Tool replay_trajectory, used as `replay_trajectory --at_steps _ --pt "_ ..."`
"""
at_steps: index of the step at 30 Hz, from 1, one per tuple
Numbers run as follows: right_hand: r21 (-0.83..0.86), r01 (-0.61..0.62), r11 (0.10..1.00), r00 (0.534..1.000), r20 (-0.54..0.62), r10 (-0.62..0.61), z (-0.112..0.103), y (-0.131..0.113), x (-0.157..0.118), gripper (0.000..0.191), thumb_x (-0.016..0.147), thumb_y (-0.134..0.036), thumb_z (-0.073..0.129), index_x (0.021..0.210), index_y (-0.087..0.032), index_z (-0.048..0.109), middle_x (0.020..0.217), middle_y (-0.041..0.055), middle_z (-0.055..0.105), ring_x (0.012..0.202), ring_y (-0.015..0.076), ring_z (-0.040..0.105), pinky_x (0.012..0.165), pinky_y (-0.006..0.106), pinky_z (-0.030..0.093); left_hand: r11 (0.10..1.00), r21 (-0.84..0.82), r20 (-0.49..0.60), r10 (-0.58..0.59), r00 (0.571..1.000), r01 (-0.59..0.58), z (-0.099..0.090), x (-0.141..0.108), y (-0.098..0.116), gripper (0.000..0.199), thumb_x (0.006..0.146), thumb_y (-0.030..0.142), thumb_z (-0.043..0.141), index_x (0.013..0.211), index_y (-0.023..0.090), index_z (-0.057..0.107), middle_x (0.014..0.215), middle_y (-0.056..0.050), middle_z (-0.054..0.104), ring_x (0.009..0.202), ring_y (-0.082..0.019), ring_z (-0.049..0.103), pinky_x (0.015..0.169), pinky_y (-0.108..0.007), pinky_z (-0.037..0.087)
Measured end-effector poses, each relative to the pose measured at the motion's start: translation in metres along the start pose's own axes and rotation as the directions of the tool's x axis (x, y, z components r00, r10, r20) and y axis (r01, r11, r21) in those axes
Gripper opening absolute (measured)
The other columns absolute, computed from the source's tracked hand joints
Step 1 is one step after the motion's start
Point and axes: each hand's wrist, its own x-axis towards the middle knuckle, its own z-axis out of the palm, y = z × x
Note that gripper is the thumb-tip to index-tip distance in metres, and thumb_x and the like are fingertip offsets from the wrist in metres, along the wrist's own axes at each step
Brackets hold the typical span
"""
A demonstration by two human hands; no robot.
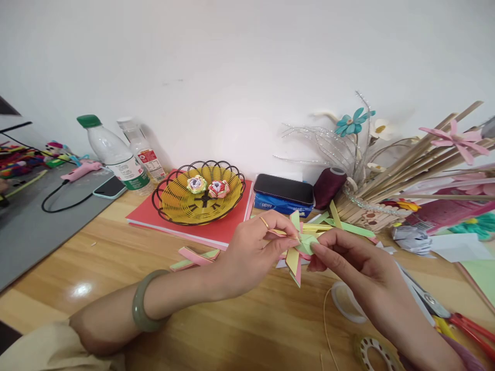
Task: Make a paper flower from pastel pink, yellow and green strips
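A folded paper piece [308,244] in green, yellow and pink is held up between both hands, with strips sticking out above and below it. My left hand [257,252], with a ring on one finger, pinches it from the left. From the right, my right hand [348,260] grips its green part between thumb and fingers. Behind the hands lie loose paper strips [353,228] in green and yellow. More pink and green strips [195,256] rest on the wooden table, left of the held piece and partly behind my left forearm.
A yellow basket [178,206] with two paper flowers sits on red paper [143,216]. Behind stand two bottles [121,164] and a phone [284,190] on a blue pack. At right are scissors [441,309], tape [373,355], a spool [346,301] and a flower basket [367,214].
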Motion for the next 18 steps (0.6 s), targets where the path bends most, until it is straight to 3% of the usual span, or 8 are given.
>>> replay_trajectory --at_steps 6,18 --pt "0.158 -0.031 0.987 0.999 -0.012 0.034 0.0001 0.0003 0.0002 0.024 0.076 -0.04 0.056 0.062 -0.02 0.055 0.059 -0.0012 0.056 0.058 0.0139 0.057 0.056 0.024 0.049 1.0 -0.029 0.06 0.004 0.998 -0.002 -0.0001 0.0 -0.0016 0.01 0.082 0.025 0.051 0.078 0.017 0.052 0.079 -0.002 0.054 0.076 -0.011 0.052 0.07 -0.024 0.043" --pt "0.28 -0.039 0.959 0.999 0.002 0.04 -0.0012 0.0071 0.0015 0.02 0.077 -0.034 0.057 0.062 -0.02 0.057 0.056 -0.0028 0.056 0.055 0.011 0.055 0.054 0.02 0.046 0.994 -0.095 0.099 0.06 0.993 -0.05 -0.0015 0.0007 -0.0035 0.011 0.083 0.027 0.051 0.079 0.016 0.052 0.08 -0.003 0.054 0.082 -0.013 0.053 0.076 -0.027 0.044"
